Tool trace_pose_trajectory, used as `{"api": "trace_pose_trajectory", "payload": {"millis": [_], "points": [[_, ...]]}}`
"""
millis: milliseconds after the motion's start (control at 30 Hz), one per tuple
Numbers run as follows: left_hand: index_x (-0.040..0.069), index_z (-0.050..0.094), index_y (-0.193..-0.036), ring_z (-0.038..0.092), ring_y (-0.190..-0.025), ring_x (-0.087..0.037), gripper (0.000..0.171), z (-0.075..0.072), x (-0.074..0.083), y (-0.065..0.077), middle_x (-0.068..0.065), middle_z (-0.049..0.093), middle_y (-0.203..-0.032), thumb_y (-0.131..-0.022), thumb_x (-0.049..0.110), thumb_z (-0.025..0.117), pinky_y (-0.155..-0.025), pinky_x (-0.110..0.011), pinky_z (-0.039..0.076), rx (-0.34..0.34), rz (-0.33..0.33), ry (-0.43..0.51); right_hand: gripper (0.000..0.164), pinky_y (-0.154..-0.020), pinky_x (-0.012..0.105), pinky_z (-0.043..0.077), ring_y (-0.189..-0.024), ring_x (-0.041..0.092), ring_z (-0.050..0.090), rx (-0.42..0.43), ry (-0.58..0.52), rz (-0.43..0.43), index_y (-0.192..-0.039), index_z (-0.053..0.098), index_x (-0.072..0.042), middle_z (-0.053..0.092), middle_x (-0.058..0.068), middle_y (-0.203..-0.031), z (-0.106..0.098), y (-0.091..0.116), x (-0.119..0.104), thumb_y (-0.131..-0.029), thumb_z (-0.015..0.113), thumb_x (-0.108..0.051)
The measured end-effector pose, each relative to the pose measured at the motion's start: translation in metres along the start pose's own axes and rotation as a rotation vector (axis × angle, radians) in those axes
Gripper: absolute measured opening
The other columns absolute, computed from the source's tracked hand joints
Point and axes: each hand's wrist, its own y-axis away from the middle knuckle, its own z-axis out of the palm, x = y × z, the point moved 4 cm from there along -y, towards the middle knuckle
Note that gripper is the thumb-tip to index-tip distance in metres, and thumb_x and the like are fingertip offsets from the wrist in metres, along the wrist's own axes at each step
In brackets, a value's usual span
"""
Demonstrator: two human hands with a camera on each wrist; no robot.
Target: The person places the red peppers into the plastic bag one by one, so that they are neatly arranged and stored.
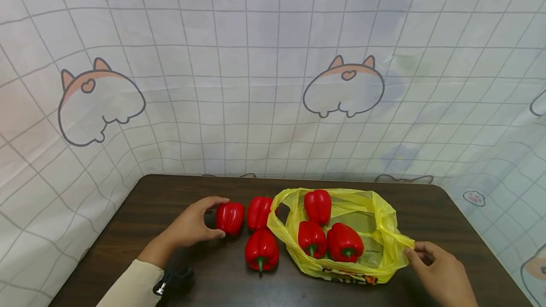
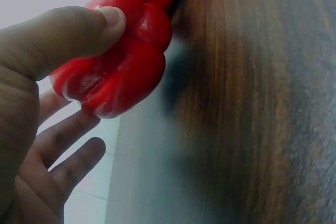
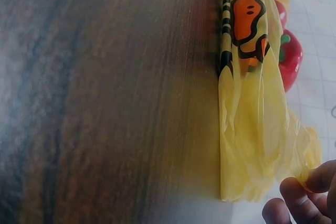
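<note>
We see the left hand [image 1: 198, 221] spread in a wide curve, thumb and fingers holding a glossy, lobed red pepper [image 1: 231, 218] at the left end of the group; its far fingertips are partly hidden, so we can't judge how firmly they press. The right hand [image 1: 441, 274] narrowly pinches the right edge of a thin, crinkled yellow plastic bag [image 1: 388, 217]. Three peppers [image 1: 344, 243] sit inside; two more [image 1: 262, 250] lie between, on dark, wood-grained table [image 1: 315, 295].
</note>
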Motion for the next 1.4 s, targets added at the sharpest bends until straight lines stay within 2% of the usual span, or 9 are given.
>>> {"api": "trace_pose_trajectory", "payload": {"millis": [400, 567, 800, 1100, 1400], "points": [[0.017, 0.056, -0.142, 0.061, -0.113, -0.027, 0.075, -0.024, 0.018, -0.002, -0.002, 0.061, -0.136, -0.077, 0.021, 0.092, -0.096, -0.056, 0.052, 0.092, 0.062, 0.035, 0.059, -0.066, 0.046, 0.055, -0.08, 0.024, 0.067, 0.002, 0.005, -0.012, -0.123, 0.063, 0.008, 0.073, 0.006, -0.095, -0.001, 0.0, 0.001, -0.103, 0.058, -0.048], [0.019, 0.057, -0.141, 0.061, -0.114, -0.026, 0.075, -0.026, 0.028, -0.006, 0.001, 0.061, -0.135, -0.075, 0.022, 0.093, -0.097, -0.056, 0.051, 0.109, 0.08, 0.048, 0.057, -0.065, 0.046, 0.055, -0.08, 0.024, 0.067, 0.011, 0.004, -0.017, -0.123, 0.064, 0.008, 0.072, 0.005, -0.094, -0.001, 0.0, 0.002, -0.103, 0.059, -0.046], [0.02, 0.056, -0.142, 0.06, -0.112, -0.024, 0.077, -0.03, 0.043, -0.012, 0.001, 0.062, -0.131, -0.075, 0.024, 0.094, -0.094, -0.049, 0.053, 0.123, 0.088, 0.041, 0.056, -0.065, 0.045, 0.055, -0.08, 0.024, 0.067, 0.014, 0.001, -0.019, -0.122, 0.064, 0.008, 0.072, 0.004, -0.093, 0.0, 0.002, 0.003, -0.103, 0.06, -0.044], [0.022, 0.056, -0.142, 0.06, -0.116, -0.031, 0.076, -0.026, 0.063, -0.023, 0.003, 0.061, -0.133, -0.076, 0.03, 0.093, -0.09, -0.047, 0.055, 0.105, 0.096, 0.047, 0.057, -0.066, 0.045, 0.055, -0.08, 0.023, 0.067, 0.013, 0.001, -0.021, -0.123, 0.064, 0.007, 0.072, 0.004, -0.093, -0.001, 0.002, 0.002, -0.103, 0.059, -0.045], [0.021, 0.056, -0.141, 0.059, -0.114, -0.021, 0.076, -0.012, 0.085, -0.038, 0.005, 0.061, -0.133, -0.075, 0.025, 0.093, -0.092, -0.047, 0.055, 0.096, 0.168, 0.056, 0.055, -0.064, 0.043, 0.054, -0.079, 0.021, 0.066, 0.02, -0.01, -0.024, -0.121, 0.065, 0.007, 0.071, 0.003, -0.091, -0.001, 0.003, 0.0, -0.102, 0.061, -0.044]]}}
